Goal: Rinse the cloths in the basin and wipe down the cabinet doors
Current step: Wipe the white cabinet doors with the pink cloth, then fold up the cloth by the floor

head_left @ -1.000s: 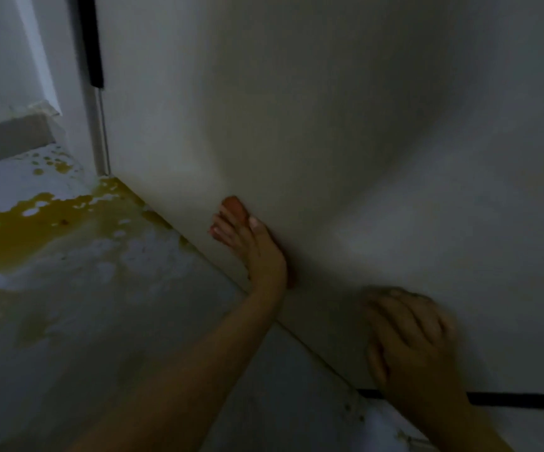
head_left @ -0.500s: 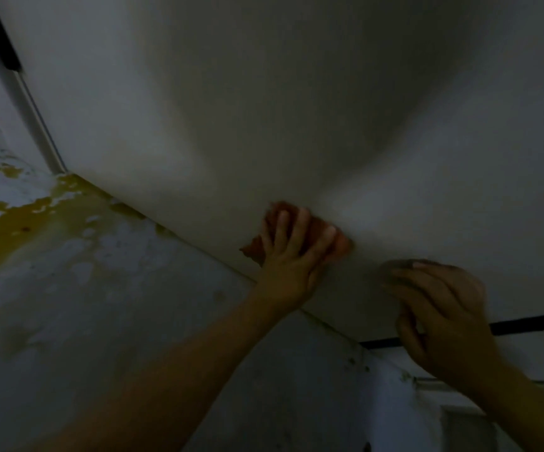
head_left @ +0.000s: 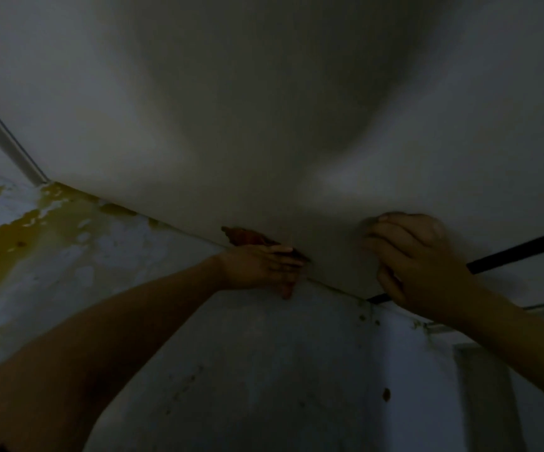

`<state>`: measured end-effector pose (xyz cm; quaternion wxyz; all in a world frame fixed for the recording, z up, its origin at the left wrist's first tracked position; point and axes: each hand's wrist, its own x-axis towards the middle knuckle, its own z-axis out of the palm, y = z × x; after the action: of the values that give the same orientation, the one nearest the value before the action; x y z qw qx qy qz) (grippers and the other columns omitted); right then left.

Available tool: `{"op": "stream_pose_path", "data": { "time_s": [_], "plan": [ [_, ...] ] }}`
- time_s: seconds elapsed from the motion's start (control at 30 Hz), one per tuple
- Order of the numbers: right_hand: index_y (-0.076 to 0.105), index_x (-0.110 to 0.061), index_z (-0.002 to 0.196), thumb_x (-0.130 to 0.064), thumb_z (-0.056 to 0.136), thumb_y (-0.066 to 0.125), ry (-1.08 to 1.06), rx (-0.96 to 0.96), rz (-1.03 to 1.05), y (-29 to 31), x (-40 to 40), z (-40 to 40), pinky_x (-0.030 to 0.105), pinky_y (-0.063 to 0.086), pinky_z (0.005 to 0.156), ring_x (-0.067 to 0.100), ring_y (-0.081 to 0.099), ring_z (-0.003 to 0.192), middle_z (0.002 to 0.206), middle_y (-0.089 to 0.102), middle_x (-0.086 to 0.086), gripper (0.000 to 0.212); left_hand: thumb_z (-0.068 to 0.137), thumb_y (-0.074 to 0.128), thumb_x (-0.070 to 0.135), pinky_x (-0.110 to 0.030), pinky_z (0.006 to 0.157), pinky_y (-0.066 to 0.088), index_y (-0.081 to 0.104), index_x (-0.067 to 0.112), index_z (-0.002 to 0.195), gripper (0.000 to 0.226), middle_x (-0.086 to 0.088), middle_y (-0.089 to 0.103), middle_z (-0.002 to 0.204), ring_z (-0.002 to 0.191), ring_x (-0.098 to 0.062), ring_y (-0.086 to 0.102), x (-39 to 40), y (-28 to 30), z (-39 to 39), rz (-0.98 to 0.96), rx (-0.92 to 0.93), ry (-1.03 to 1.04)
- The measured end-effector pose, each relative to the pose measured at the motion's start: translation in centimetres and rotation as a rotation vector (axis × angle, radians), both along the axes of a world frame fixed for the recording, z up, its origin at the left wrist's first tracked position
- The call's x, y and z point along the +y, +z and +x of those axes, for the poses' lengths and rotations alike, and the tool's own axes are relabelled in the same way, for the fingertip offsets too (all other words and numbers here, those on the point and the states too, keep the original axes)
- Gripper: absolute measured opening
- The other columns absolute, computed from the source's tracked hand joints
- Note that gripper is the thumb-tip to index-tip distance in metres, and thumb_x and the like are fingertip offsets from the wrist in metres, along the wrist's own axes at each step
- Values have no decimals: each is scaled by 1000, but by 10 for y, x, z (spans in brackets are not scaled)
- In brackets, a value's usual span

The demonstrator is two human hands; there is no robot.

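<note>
A reddish-orange crumpled cloth (head_left: pixel 248 238) is pressed by the left hand (head_left: pixel 261 267) against the lower edge of the pale, smooth cabinet door (head_left: pixel 264 109). The cloth is seen just above and behind the hand, squeezed between the palm and the door. Its long axis runs along the door's bottom edge, sloping down to the right. The left fingers (head_left: pixel 285 256) are held straight and together, pointing right along that edge, so the cloth is pushed flat rather than gripped. Any coming stroke would, it is judged, follow that edge, with the left hand being the one already on the cloth.

The right hand (head_left: pixel 417 259) is placed on the same door, a little to the right of the left hand and apart from it. Its fingers (head_left: pixel 391 223) are curled. A second cloth may be bunched beneath them, but in the dim, blurred picture this cannot be told.

The reddish-orange cloth looks thin, soft and creased, with a ragged free corner sticking out at the upper left. Little of it is shown beyond the hand.

Below the door, a grey worn surface (head_left: pixel 231 370) is marked by yellow-brown stains (head_left: pixel 6 236) at the left. A black bar (head_left: pixel 518 252) is seen running off to the right behind the right hand. The basin is not in view.
</note>
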<state>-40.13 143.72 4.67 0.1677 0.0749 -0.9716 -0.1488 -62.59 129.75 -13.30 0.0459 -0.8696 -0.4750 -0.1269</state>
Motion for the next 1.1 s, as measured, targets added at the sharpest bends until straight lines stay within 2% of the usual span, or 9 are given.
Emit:
{"op": "stream_pose_path", "data": {
  "time_s": [0.1, 0.27, 0.37, 0.5, 0.6, 0.7, 0.83, 0.93, 1.1],
  "plan": [
    [67, 2, 103, -14, 86, 42, 8, -51, 0, -7, -2, -2, 45, 37, 91, 32, 47, 108, 115, 53, 13, 34, 93, 32, 15, -60, 104, 37, 58, 1, 129, 46, -19, 55, 135, 125, -36, 51, -6, 6, 0, -124, -44, 82],
    [69, 3, 100, -15, 84, 43, 14, -133, 32, -13, -11, -3, 44, 37, 91, 33, 47, 106, 106, 65, 19, 35, 91, 39, 17, -45, 109, 34, 54, 9, 133, 46, -16, 59, 130, 122, -32, 55, -22, 27, 8, -139, -208, 139],
    [69, 3, 98, -19, 96, 25, 20, -119, -4, -12, -17, -4, 44, 36, 91, 33, 46, 105, 104, 66, 20, 49, 94, 41, 15, -43, 109, 36, 38, 15, 141, 47, -12, 55, 137, 126, -29, 52, -39, 28, 9, -184, -234, 147],
    [69, 4, 95, -21, 99, 18, 28, -108, -15, -16, -23, -6, 41, 35, 88, 32, 45, 102, 100, 67, 20, 57, 100, 48, 29, -17, 105, 33, 54, 28, 134, 34, 17, 46, 134, 115, 3, 51, -66, 58, 12, -603, -491, 268],
    [69, 4, 94, -21, 99, 17, 50, -103, -46, -21, -25, -9, 39, 34, 85, 32, 44, 101, 98, 67, 20, 58, 103, 38, 25, -28, 109, 35, 42, 46, 133, 37, 24, 54, 129, 90, 21, 57, -97, 67, 9, -769, -524, 218],
    [70, 3, 94, -21, 97, 20, 59, -125, -50, -25, -26, -14, 39, 38, 81, 31, 45, 100, 99, 67, 18, 55, 96, 43, 15, -32, 97, 48, 14, 44, 148, 66, 32, 61, 112, 94, 4, 66, -121, 60, -1, -719, -448, 139],
    [71, 0, 91, -21, 81, 41, 76, -181, -56, -31, -30, -22, 37, 51, 73, 29, 46, 97, 96, 67, 16, 38, 90, 37, 22, -22, 90, 50, 7, 48, 148, 70, 45, 46, 122, 74, 0, 68, -125, 67, -5, -745, -513, 194],
    [71, -1, 94, -22, 76, 41, 55, -235, -131, -38, -43, -31, 39, 55, 67, 32, 55, 89, 93, 66, 15, 40, 88, 31, 31, -24, 89, 51, 14, 45, 148, 64, 32, 55, 122, 83, 2, 66, -123, 77, -3, -739, -518, 240],
    [67, 0, 103, -21, 86, 43, -22, -231, -433, -37, -85, -45, 41, 52, 78, 27, 47, 94, 97, 66, 16, 36, 102, 35, 32, -10, 95, 40, 28, 58, 137, 44, 41, 52, 118, 85, -3, 68, -125, 121, 10, -939, -901, 561]
  ]
}}
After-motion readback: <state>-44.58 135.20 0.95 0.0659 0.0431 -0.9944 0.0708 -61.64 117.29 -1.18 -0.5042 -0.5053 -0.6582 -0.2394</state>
